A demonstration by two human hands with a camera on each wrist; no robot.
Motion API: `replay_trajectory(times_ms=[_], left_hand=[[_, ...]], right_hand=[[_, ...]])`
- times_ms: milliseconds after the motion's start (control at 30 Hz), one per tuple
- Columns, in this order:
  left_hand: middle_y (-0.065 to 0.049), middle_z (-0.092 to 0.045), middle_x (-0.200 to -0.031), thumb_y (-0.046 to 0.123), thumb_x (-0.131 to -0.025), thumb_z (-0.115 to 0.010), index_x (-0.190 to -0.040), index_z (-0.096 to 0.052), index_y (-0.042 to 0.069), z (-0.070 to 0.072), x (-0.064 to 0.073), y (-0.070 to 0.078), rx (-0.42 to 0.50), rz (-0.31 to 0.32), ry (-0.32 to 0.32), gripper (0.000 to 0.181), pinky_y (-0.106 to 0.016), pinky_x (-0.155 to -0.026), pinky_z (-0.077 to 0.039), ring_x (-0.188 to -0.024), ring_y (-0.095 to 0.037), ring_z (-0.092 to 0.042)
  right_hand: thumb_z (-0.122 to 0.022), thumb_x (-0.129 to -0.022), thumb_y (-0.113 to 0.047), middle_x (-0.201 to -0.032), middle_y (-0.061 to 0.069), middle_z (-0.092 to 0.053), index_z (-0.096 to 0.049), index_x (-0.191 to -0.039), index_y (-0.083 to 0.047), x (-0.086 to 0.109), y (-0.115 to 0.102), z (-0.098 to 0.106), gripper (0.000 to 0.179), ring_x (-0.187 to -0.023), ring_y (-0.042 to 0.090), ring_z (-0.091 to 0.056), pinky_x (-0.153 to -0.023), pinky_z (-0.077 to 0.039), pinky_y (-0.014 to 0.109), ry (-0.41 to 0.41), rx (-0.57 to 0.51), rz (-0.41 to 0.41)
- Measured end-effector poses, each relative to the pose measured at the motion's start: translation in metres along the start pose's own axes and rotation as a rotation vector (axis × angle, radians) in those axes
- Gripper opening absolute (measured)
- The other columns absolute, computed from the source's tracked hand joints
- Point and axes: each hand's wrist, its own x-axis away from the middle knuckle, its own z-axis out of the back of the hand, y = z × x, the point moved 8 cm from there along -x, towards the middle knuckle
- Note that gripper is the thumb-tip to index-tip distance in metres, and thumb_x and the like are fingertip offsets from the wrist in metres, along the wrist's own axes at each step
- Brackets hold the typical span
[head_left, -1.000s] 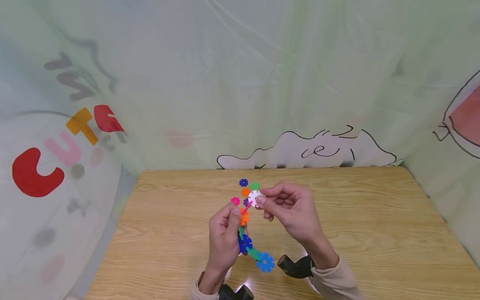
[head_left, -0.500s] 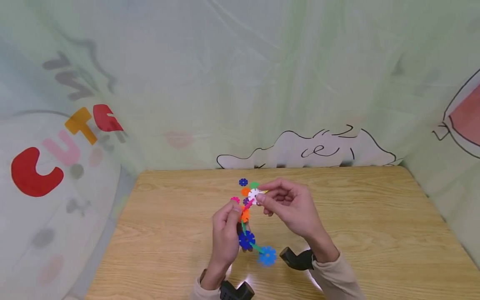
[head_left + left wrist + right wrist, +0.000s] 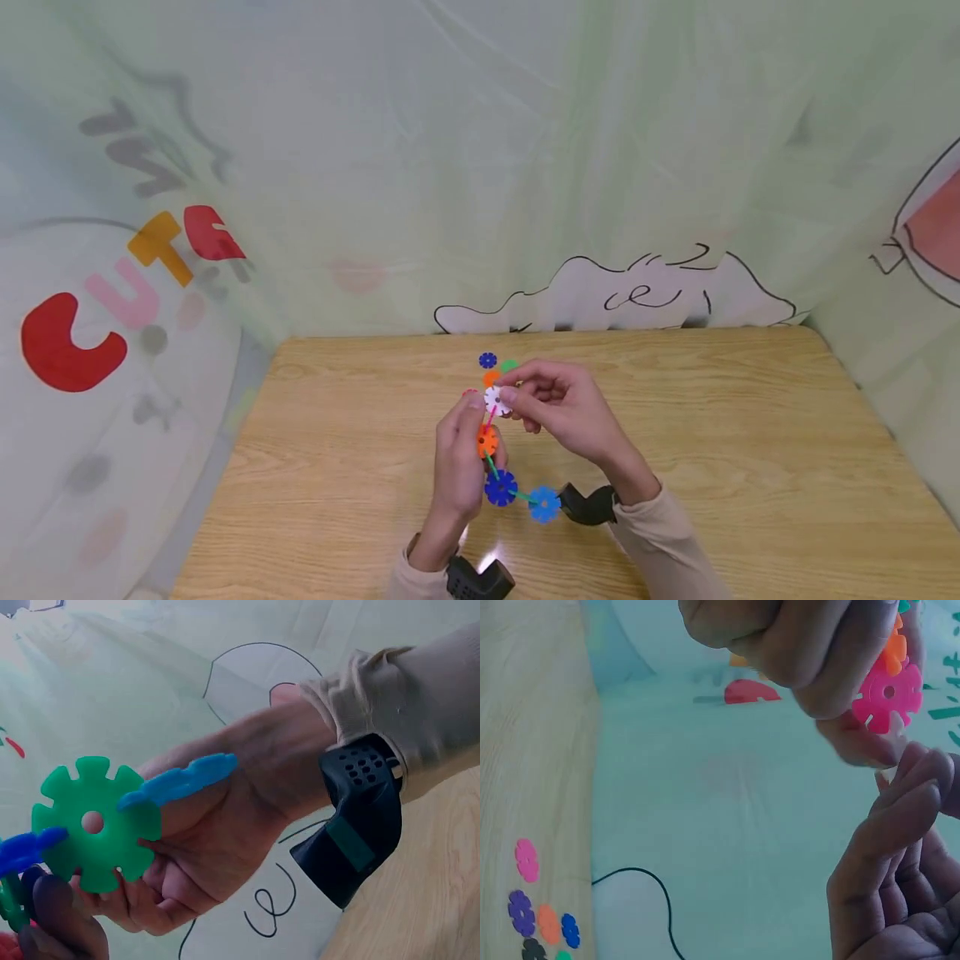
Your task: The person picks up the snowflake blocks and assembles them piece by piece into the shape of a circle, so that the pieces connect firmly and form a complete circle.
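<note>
A chain of interlocking plastic snowflake discs hangs between the hands in the head view. From its top run a white disc [image 3: 494, 401], an edge-on pink disc [image 3: 889, 691], an orange disc [image 3: 487, 441], a green disc [image 3: 96, 851], a dark blue disc [image 3: 501, 488], another edge-on green disc [image 3: 522, 497] and a light blue disc [image 3: 545, 504]. My left hand [image 3: 459, 458] grips the upper chain, thumb tip at the white disc's left edge, fingers behind the orange disc. My right hand [image 3: 562, 408] pinches the white disc's right side between thumb and index finger.
Behind the hands, loose snowflake discs lie on the wooden table [image 3: 337, 467]: blue [image 3: 487, 360], green [image 3: 510, 366], orange [image 3: 491, 378], plus pink [image 3: 526, 860], purple [image 3: 521, 913] and black [image 3: 534, 949] ones. A printed curtain [image 3: 480, 167] hangs along the table's far edge.
The left hand has moved right and up, its thumb going from the orange disc to the white one. The right hand has shifted left with the white disc. The chain's light blue end has swung right.
</note>
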Motion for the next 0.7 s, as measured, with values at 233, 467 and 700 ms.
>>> replay_trajectory(times_ms=[233,467,700], left_hand=[[0.002,-0.051,-0.055,0.016,-0.113,-0.041,-0.102,-0.059,-0.01,0.005,-0.003,0.002,-0.009,-0.02,0.04,0.034,-0.016,-0.039,-0.039,-0.043,-0.006,-0.051],[0.001,-0.055,-0.059,0.016,-0.113,-0.039,-0.096,-0.046,-0.012,0.015,-0.004,0.001,0.05,0.019,0.063,0.033,-0.019,-0.049,-0.051,-0.05,-0.008,-0.055],[0.003,-0.056,-0.059,0.018,-0.113,-0.03,-0.097,-0.052,-0.002,0.018,-0.004,-0.001,0.145,0.083,0.071,0.034,-0.02,-0.051,-0.053,-0.05,-0.01,-0.054]], right_hand=[[-0.064,-0.107,-0.016,-0.076,0.002,-0.064,-0.072,-0.12,0.006,-0.015,0.044,0.029,0.026,-0.06,0.011,-0.056,-0.055,-0.053,0.023,0.133,-0.021,-0.115],[-0.072,-0.102,-0.029,-0.085,0.009,-0.071,-0.074,-0.122,-0.005,-0.024,0.129,0.028,0.031,-0.067,0.014,-0.057,-0.057,-0.046,0.025,0.145,0.451,-0.346],[-0.079,-0.097,-0.029,-0.078,-0.002,-0.063,-0.073,-0.123,-0.011,-0.027,0.146,-0.013,0.032,-0.067,0.014,-0.054,-0.06,-0.043,0.026,-0.002,0.676,-0.277]])
